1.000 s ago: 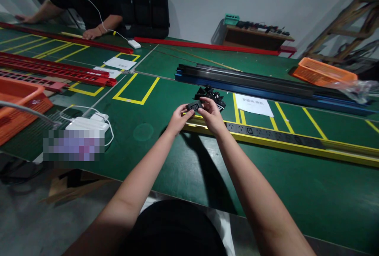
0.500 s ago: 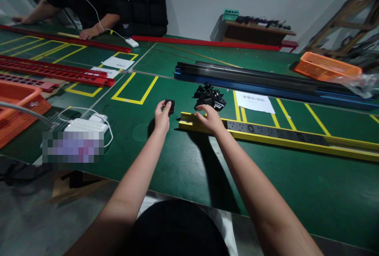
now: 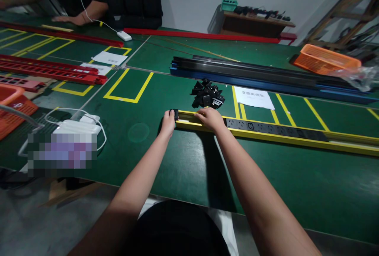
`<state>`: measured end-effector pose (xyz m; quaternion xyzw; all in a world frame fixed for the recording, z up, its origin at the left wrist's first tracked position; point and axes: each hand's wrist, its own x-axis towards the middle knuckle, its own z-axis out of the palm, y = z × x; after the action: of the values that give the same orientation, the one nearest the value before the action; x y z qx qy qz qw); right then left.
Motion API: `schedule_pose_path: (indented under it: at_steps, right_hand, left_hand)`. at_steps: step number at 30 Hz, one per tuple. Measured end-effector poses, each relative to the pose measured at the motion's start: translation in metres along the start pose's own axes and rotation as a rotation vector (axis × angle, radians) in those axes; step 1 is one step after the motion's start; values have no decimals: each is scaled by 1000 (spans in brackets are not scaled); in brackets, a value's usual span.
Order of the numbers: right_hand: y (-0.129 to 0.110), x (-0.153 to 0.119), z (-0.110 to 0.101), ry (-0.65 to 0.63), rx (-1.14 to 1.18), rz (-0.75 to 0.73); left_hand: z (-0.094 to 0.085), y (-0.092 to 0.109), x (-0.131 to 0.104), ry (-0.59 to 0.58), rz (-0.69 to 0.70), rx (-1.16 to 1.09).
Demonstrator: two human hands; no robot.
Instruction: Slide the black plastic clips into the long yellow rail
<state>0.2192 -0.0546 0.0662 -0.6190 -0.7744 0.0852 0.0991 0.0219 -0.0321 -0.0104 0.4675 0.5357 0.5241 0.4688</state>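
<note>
1. Nearest, gripped in the left hand (image 3: 168,123) between thumb and fingers: a black block (image 3: 176,115), held up against the left end of the yellow rail (image 3: 266,138). Cannot tell whether inside the channel or only touching. Could jam there, or scrape an edge, if pushed in crooked; could pop loose from too light a pinch.
2. Just along from there, right hand (image 3: 211,118) over the rail, fingers bent at the channel; cannot tell whether clamped or merely resting. With weak bracing, could let the rail skid or twist on the green table (image 3: 183,161) under a push. Could also get fingertips nipped, being so close to the channel.
3. Further right, in the channel: a row of black sockets (image 3: 270,129). Could shift along from a hard knock.
4. Beyond the rail, near the right hand: a loose black pile (image 3: 207,97). Could scatter if brushed by a knuckle.
5. Farther back, dark rails (image 3: 242,72), lying lengthwise.
</note>
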Motion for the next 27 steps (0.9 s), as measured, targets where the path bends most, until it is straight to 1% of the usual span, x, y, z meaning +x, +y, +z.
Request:
schedule_pose_path:
  at_steps: [3, 7, 12, 16, 19, 22, 24, 25, 26, 27]
  right_hand:
    - [0, 0, 0, -4, -16, 8]
    - [-1, -1, 1, 8, -41, 24]
    - [-4, -2, 1, -26, -49, 111]
    - [-4, -2, 2, -5, -41, 145]
    - [-4, -3, 3, 0, -31, 161]
    - [-5, -3, 3, 0, -20, 151]
    - [-5, -4, 2, 2, -10, 144]
    - [-5, -4, 2, 4, -5, 147]
    - [-4, -4, 1, 8, 1, 152]
    - [-4, -5, 0, 13, 9, 155]
  left_hand:
    - [-5, 5, -4, -8, -44, 11]
    - [-9, 11, -9, -72, -31, 4]
    - [-11, 14, -10, -117, -48, 19]
    - [-14, 14, -8, -166, -46, 28]
    - [-11, 12, -9, -151, -25, 97]
    - [-1, 12, -14, -87, 13, 201]
    - [5, 13, -17, -49, 16, 218]
    - [6, 14, -18, -45, 11, 203]
    - [4, 16, -19, -67, 14, 184]
    - [0, 18, -19, -119, 33, 172]
